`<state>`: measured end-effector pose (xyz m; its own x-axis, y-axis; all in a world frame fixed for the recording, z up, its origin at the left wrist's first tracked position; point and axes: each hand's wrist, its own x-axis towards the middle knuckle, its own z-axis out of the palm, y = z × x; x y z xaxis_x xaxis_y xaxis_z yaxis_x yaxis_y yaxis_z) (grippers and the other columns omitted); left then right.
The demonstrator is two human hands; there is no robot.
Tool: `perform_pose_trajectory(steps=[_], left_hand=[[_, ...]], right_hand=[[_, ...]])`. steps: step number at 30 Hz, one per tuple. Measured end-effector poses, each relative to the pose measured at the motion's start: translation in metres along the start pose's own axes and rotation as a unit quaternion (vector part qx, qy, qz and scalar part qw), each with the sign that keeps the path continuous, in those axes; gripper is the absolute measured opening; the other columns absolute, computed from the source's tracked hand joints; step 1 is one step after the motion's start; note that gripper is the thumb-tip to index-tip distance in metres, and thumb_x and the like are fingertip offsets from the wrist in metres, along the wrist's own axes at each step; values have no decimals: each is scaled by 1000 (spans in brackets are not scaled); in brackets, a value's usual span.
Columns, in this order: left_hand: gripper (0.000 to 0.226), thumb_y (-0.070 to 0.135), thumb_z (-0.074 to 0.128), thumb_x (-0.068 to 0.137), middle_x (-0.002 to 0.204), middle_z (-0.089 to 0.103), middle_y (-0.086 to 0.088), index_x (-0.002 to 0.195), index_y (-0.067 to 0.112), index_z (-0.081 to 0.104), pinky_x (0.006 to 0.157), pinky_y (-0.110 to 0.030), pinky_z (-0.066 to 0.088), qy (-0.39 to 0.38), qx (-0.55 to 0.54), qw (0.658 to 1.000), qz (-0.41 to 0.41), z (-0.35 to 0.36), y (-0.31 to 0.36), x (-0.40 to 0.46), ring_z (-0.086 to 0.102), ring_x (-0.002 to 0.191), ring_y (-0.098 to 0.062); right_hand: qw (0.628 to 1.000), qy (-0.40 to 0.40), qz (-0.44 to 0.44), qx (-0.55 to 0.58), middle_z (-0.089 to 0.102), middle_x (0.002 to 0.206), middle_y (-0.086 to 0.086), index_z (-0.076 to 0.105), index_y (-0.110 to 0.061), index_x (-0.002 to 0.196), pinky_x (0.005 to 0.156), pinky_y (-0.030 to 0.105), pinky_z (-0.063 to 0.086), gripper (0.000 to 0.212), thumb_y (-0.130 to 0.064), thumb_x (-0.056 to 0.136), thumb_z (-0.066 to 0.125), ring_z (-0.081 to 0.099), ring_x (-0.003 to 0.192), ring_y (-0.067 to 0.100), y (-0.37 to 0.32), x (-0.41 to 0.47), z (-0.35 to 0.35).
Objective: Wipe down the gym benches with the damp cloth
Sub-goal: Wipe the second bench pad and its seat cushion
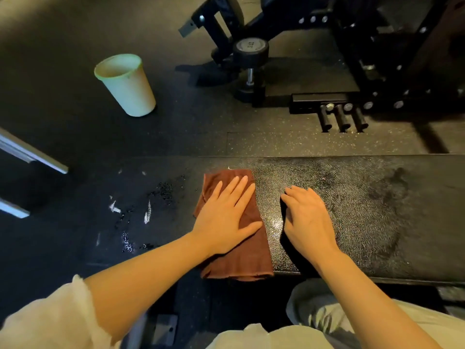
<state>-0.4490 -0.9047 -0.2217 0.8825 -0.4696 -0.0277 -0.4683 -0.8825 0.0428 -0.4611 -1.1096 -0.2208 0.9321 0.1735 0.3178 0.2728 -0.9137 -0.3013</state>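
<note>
Landmark: black padded bench (352, 210), running left-right across lower centre of view.

Containers: one pale green cup/bin (128, 84) upright on floor, well beyond bench's far edge, toward left. Open top; interior looks pale, contents cannot tell.

Task item: brown cloth (234, 227), folded, lying flat on bench top near its left part, spanning roughly from far edge to near edge; near end overhangs front edge slightly.

Hands: left hand (226, 217) flat on cloth, fingers straight and slightly spread, palm pressing down. Right hand (307, 217) resting on bare bench surface just right of cloth, not touching it; fingers bent a little at knuckles, tips on pad, holding nothing. Both forearms bare; pale sleeve (50, 318) at left elbow.

Bench surface: textured. Sheen right of cloth, w/ darker smeared patch (392, 187) further right. Left of cloth, white scuffs and specks (148, 212) on dark surface.

Surroundings: dumbbell (250, 69) standing on end on floor beyond bench's far edge, approx. centre. Black machine frame (372, 61) w/ bolts beyond bench, to right; three short black pegs (342, 119) project from its base toward bench. Metal rail (32, 152) off bench's left end. Speckled rubber floor (276, 142) between bench and machine. Person's pale trouser leg (327, 313) at bench's near side.
</note>
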Motion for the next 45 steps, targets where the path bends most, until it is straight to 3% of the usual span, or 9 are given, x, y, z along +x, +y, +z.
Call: perform_pose_trajectory(steps=[6,13,20,23,27,32,36,40,45], left_hand=[[92,71,-1,81,162,-1,-5,155,18,4,119,-44,-6,-16,-20,998,-62,-4,27,65,-4,149,-20],[84,72,12,88,162,-1,-1,154,21,2,121,-40,-2,-7,-7,999,47,-4,-18,35,-2,149,-18],[90,73,5,84,162,2,-5,155,18,6,119,-43,-4,-11,-17,998,-53,-5,-1,83,-1,149,-20],[79,66,15,93,162,4,-4,155,18,8,118,-41,-6,-3,-15,999,-31,-3,4,85,1,149,-20],[82,70,9,89,162,8,-2,155,21,10,120,-38,-1,14,-11,1000,2,-2,-33,59,5,149,-18],[90,75,3,84,162,12,-2,155,20,10,119,-39,1,1,-11,997,-80,-7,-79,44,9,148,-20],[81,66,1,87,162,7,-1,154,21,7,120,-44,1,-7,1,995,-97,-9,-55,57,5,149,-21],[67,56,20,99,162,4,-1,154,20,9,120,-44,1,2,-1,999,-45,-8,-6,84,2,149,-19],[65,53,22,100,162,3,-1,155,20,8,119,-40,-2,-9,-9,1000,-20,-6,7,87,0,149,-17]], right_hand=[[1000,-3,8,0,70,109,12,71,-2,103,104,51,39,36,7,69,70,63,110,31,4,7,-2],[999,-28,17,-19,70,110,13,71,0,104,104,50,42,42,6,62,72,63,112,31,5,16,-6],[998,-48,39,-11,68,104,12,69,-3,98,100,44,45,29,1,69,66,60,109,32,-6,23,2],[998,-47,33,-8,69,104,13,70,-1,99,99,45,47,32,3,68,68,62,107,32,-7,24,0],[997,-61,29,-37,69,112,14,70,0,106,105,49,39,39,0,68,68,62,114,31,-3,26,-9],[995,-82,47,-35,69,111,10,72,-3,103,110,43,32,35,2,68,71,59,118,28,-8,31,-9],[995,-73,60,-13,69,105,13,70,0,97,103,48,44,30,3,68,67,62,108,30,-14,28,-3],[995,-75,58,-18,65,121,12,67,-3,112,110,46,35,34,-7,79,66,55,122,28,-15,23,1],[993,-104,45,-31,62,128,12,64,-3,121,111,46,30,46,-9,76,69,54,125,28,-8,20,-8]])
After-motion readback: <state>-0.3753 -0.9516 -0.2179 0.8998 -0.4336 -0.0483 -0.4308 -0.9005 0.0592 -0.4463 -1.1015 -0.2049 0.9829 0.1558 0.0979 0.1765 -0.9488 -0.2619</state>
